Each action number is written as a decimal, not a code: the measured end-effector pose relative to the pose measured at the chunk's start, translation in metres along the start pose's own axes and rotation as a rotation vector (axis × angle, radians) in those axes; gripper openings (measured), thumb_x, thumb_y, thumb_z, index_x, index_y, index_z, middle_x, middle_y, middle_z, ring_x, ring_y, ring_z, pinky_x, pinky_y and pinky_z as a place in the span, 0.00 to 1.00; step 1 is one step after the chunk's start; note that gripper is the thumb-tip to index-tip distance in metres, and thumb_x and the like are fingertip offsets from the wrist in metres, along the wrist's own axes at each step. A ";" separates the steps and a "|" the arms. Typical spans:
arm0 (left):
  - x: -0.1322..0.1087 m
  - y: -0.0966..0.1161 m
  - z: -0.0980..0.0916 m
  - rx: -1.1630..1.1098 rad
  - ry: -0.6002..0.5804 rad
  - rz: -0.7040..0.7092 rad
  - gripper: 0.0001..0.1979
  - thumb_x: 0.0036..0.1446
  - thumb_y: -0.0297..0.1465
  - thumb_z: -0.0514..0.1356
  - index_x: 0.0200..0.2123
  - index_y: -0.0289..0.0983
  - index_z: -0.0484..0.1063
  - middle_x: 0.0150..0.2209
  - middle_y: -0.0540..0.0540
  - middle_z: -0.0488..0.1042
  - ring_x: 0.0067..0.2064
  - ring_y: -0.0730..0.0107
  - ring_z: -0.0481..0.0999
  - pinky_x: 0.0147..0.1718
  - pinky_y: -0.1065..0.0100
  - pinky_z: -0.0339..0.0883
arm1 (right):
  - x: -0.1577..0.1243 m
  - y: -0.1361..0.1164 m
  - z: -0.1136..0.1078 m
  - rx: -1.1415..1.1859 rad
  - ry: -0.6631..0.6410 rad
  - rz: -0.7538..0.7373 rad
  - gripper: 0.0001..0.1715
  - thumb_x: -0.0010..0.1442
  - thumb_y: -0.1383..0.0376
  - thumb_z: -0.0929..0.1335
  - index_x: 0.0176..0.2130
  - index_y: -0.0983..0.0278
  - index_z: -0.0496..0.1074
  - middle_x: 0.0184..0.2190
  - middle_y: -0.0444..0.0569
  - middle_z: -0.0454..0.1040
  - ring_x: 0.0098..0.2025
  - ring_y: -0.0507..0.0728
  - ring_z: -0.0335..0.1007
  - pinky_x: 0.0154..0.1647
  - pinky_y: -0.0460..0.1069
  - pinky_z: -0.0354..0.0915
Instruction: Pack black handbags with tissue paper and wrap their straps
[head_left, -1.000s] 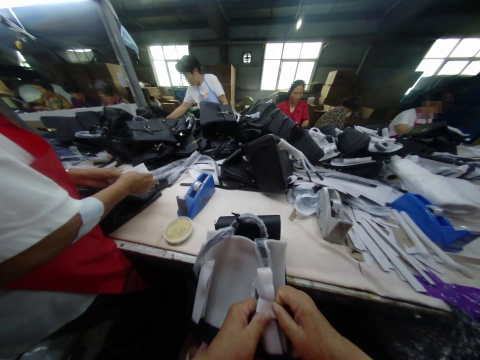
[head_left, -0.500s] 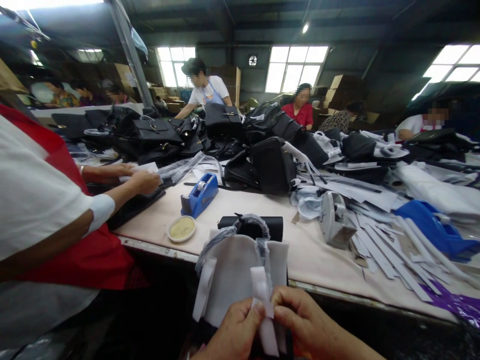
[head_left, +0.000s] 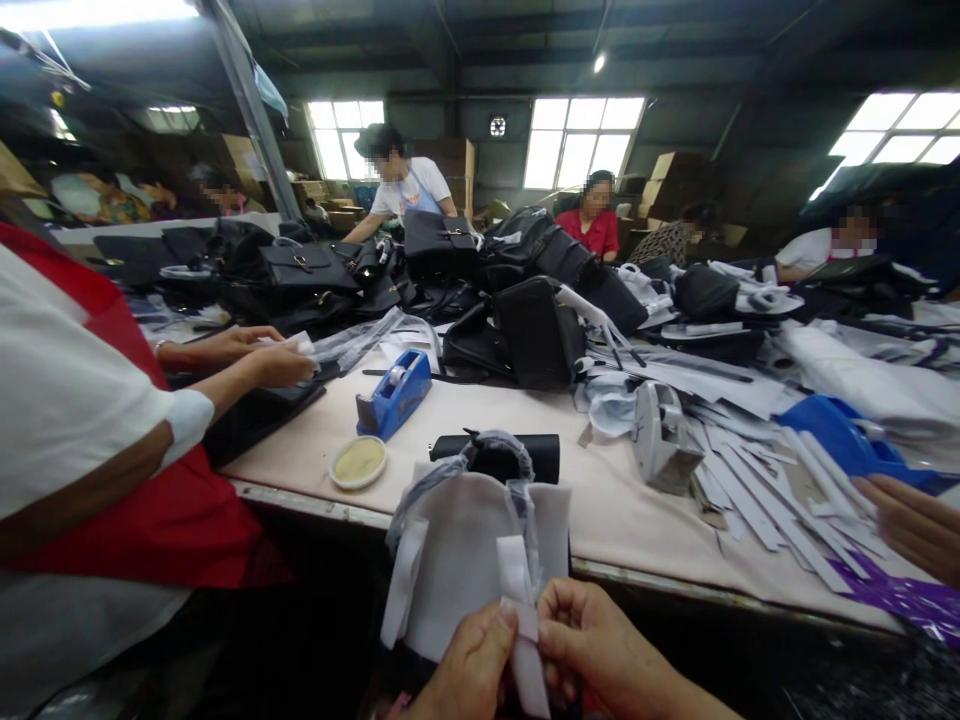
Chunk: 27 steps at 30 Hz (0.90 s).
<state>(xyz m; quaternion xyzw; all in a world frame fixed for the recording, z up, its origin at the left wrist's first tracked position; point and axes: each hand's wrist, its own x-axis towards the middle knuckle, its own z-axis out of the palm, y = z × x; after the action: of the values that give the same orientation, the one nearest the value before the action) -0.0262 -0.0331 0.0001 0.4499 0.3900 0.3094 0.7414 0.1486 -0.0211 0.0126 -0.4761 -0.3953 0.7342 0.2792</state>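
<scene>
A person's left hand (head_left: 474, 655) and right hand (head_left: 596, 635), each grip pinching a white strip (head_left: 522, 620), meet at a bag (head_left: 454, 560) with a plastic-wrapped handle (head_left: 520, 503), beside the desk (head_left: 619, 515).

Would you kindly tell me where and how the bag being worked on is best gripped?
Probably by the arched top of the wrapped handle, from above: that arch rises over the bag, apart from the white strip between the left hand and right hand.

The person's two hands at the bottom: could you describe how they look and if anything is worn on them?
The left hand and right hand are bare, without gloves; I see no ring or watch. The right forearm shows no sleeve; the left forearm is mostly out of frame.
</scene>
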 end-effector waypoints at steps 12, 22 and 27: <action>-0.003 0.013 0.004 0.543 0.192 0.070 0.27 0.67 0.46 0.44 0.43 0.34 0.76 0.41 0.34 0.80 0.44 0.53 0.78 0.44 0.60 0.67 | 0.009 0.029 0.014 -0.261 0.237 -0.183 0.26 0.56 0.44 0.69 0.28 0.60 0.59 0.16 0.35 0.60 0.15 0.47 0.55 0.15 0.42 0.53; 0.002 0.011 0.007 0.590 0.161 0.102 0.26 0.68 0.44 0.42 0.37 0.36 0.74 0.36 0.37 0.80 0.38 0.57 0.78 0.39 0.63 0.67 | 0.001 -0.006 0.011 -0.405 0.104 -0.027 0.32 0.59 0.36 0.61 0.30 0.61 0.60 0.19 0.41 0.65 0.18 0.51 0.60 0.19 0.45 0.57; -0.003 0.003 -0.003 0.508 0.155 0.124 0.25 0.64 0.49 0.50 0.45 0.38 0.77 0.45 0.36 0.80 0.47 0.53 0.76 0.50 0.60 0.66 | 0.004 0.007 0.013 -0.795 0.217 -0.403 0.24 0.68 0.50 0.56 0.26 0.62 0.58 0.27 0.47 0.66 0.31 0.55 0.61 0.33 0.50 0.60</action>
<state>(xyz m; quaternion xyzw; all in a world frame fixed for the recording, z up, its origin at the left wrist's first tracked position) -0.0307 -0.0333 0.0034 0.6196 0.4824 0.2798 0.5523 0.1352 -0.0253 0.0079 -0.5342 -0.6994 0.4026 0.2520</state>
